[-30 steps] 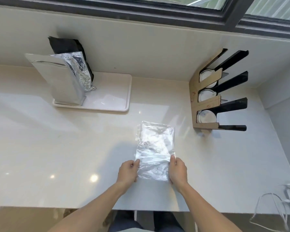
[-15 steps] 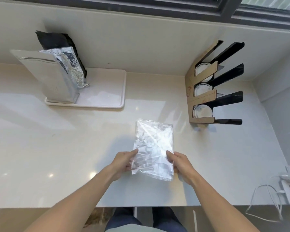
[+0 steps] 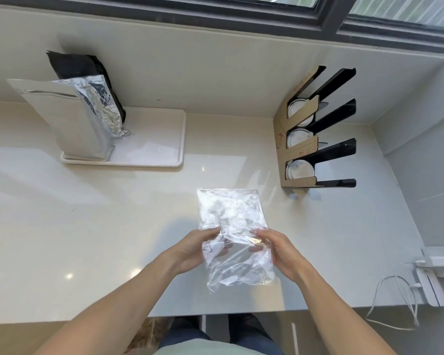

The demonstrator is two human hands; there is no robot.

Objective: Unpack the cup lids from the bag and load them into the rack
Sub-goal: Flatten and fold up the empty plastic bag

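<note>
Both hands pinch a clear bag (image 3: 232, 234) near the rack (image 3: 315, 129): left hand (image 3: 192, 248) on one edge; right hand (image 3: 280, 249) on the other.

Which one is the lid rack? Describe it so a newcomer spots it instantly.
Look at the pale counter under the window, then to its far right corner by the wall. The rack stands there, cardboard-fronted with black slanted dividers and white lids in its slots, unlike the foil bags on the tray at left.
</note>
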